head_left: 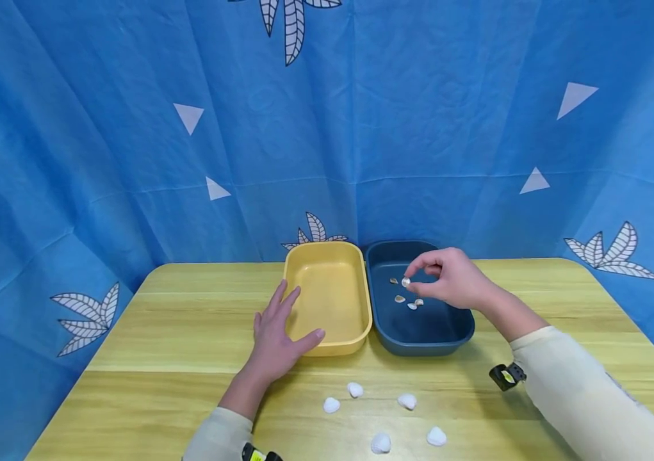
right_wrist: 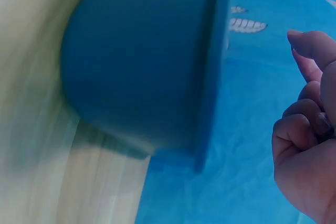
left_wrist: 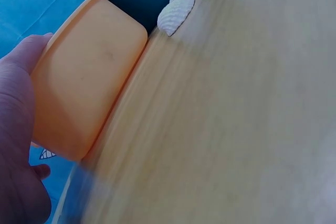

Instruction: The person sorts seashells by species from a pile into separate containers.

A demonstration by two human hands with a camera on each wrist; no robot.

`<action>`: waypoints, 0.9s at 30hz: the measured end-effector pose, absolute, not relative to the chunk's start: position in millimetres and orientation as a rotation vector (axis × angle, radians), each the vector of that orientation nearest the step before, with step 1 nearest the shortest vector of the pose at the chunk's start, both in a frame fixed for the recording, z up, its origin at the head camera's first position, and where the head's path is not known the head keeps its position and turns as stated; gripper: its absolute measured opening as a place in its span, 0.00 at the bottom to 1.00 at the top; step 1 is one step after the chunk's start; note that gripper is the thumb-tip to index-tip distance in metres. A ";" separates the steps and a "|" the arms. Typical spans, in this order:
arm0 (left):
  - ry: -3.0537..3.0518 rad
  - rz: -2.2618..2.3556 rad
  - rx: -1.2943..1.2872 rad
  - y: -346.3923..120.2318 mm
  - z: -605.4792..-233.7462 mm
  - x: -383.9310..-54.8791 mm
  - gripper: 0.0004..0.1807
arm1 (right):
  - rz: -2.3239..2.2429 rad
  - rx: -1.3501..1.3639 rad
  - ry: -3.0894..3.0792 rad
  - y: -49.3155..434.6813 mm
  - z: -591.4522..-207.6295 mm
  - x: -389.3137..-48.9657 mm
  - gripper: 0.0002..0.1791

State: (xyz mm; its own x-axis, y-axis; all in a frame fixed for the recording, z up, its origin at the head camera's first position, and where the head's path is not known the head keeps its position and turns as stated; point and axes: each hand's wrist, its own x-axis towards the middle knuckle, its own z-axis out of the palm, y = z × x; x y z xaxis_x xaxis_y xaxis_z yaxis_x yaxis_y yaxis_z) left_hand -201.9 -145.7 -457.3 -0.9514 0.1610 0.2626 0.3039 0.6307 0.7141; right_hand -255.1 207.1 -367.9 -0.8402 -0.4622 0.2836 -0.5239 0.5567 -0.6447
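My right hand (head_left: pixel 452 280) pinches a small pale seashell (head_left: pixel 405 282) between thumb and index finger, above the dark blue bin (head_left: pixel 419 349). Several small brownish and white shells (head_left: pixel 400 299) lie on that bin's floor. Beside it on the left stands a yellow bin (head_left: pixel 327 288), with no shells visible inside. My left hand (head_left: pixel 277 346) rests against its left and near rim, fingers spread and thumb stretched over the near edge. The left wrist view shows the thumb (left_wrist: pixel 32 51) at the rim. In the right wrist view the pinched shell cannot be seen.
Several white ribbed shells (head_left: pixel 381 442) lie scattered on the wooden table (head_left: pixel 188 358) in front of the bins. A blue curtain (head_left: pixel 280 147) with leaf and triangle prints hangs behind the table's back edge and along its sides. Both bins stand close to that back edge.
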 end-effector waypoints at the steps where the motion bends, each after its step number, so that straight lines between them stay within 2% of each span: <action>1: -2.678 -1.220 -0.385 -145.8 -457.6 -201.9 0.49 | 1.159 0.842 -2.707 208.5 -369.4 -258.3 0.05; 12: -2.695 -1.228 -0.370 -146.6 -459.2 -202.5 0.49 | 1.174 0.650 -2.786 222.3 -387.3 -288.6 0.06; 27: -2.674 -1.236 -0.385 -146.7 -460.6 -202.6 0.49 | 1.169 0.585 -2.830 224.1 -406.8 -304.2 0.09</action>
State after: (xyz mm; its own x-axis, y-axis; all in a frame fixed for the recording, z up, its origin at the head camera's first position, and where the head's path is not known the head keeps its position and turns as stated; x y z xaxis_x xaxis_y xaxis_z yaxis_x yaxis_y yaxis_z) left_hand -202.6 -146.7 -460.6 -0.9521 0.1611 0.2600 0.3025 0.6227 0.7216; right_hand -304.2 224.1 -406.8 -0.9293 -0.3313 0.1629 -0.3497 0.6486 -0.6761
